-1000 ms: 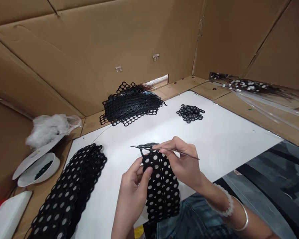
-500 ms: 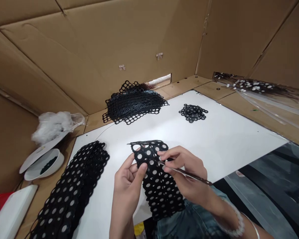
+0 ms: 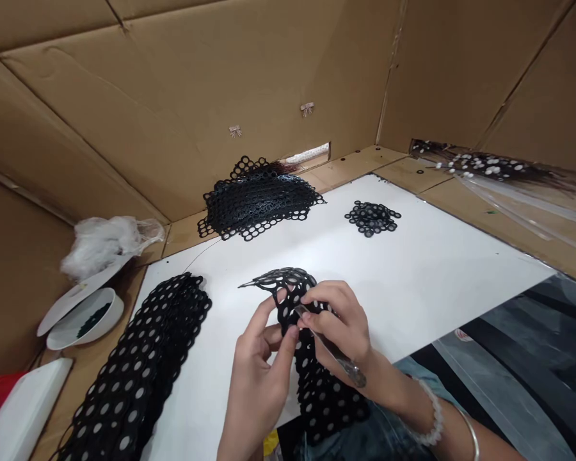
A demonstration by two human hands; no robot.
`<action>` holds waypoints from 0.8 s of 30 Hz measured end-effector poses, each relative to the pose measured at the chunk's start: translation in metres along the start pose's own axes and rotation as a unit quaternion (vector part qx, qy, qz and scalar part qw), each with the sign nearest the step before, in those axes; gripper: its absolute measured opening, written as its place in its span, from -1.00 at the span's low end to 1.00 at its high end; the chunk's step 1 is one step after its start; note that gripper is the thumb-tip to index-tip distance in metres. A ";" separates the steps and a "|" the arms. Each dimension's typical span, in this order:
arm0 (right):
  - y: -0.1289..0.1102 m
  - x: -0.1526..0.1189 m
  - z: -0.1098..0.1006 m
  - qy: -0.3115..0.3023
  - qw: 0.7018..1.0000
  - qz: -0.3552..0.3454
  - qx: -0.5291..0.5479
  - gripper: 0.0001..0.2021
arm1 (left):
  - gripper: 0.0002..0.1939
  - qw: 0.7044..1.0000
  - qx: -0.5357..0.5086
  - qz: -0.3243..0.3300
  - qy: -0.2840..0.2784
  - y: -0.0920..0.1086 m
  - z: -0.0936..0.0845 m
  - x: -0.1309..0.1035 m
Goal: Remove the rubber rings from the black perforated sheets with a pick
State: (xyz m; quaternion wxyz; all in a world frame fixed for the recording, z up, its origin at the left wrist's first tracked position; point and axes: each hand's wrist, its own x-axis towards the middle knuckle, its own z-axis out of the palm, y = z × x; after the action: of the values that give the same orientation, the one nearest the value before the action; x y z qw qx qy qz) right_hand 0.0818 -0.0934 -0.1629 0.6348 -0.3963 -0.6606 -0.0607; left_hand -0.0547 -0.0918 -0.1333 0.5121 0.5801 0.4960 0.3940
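A black mesh strip (image 3: 324,390) of joined rings, many with pale round centres, hangs from my hands towards my lap. My left hand (image 3: 264,365) is closed on its left edge, thumb in front and fingers behind. At the top the strip folds over, and some open rings show there. In my right hand (image 3: 340,320) is a slim flat metal tool (image 3: 343,362), its tip against the strip near my left thumb. Whether the tip grips anything is too small to tell.
A thick stack of dotted black strips (image 3: 129,378) lies at the left. Black open-ring mesh (image 3: 264,198) is heaped at the back, near a small pile of black rings (image 3: 372,218). A white bowl (image 3: 112,314) stands far left by a plastic bag (image 3: 110,240). Cardboard walls (image 3: 196,83) surround the white board (image 3: 427,275).
Both hands have shifted slightly right with the strip, whose top edge has folded over further. The tool has turned more steeply, and its tip has moved a little left.
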 end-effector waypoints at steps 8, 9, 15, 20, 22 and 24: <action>0.003 0.017 -0.015 0.022 0.926 0.249 0.281 -0.87 | -0.42 0.998 -0.061 -0.019 -0.019 0.004 -0.001 0.004; 0.002 0.020 -0.018 0.036 0.909 0.279 0.307 -0.86 | -0.44 0.998 -0.058 -0.019 -0.017 0.005 -0.001 0.003; -0.011 0.020 -0.031 -0.016 0.952 0.163 0.257 -0.85 | -0.29 0.996 -0.080 -0.031 -0.001 0.008 -0.003 -0.004; -0.019 0.017 -0.021 -0.049 0.982 0.059 0.174 -0.85 | -0.25 0.992 -0.119 -0.052 -0.004 0.011 -0.002 -0.004; -0.019 0.018 -0.017 -0.038 0.985 0.053 0.159 -0.86 | -0.27 0.991 -0.122 -0.049 0.000 0.012 -0.001 -0.003; -0.019 0.018 -0.013 -0.031 0.989 0.040 0.141 -0.83 | -0.30 0.994 -0.103 -0.038 0.000 0.011 -0.002 -0.004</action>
State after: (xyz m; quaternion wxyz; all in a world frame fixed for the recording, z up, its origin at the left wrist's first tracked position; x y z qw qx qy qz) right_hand 0.0829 -0.1062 -0.1366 0.6654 -0.3311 -0.6653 0.0707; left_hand -0.0551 -0.0949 -0.1218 0.5837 0.5048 0.4748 0.4232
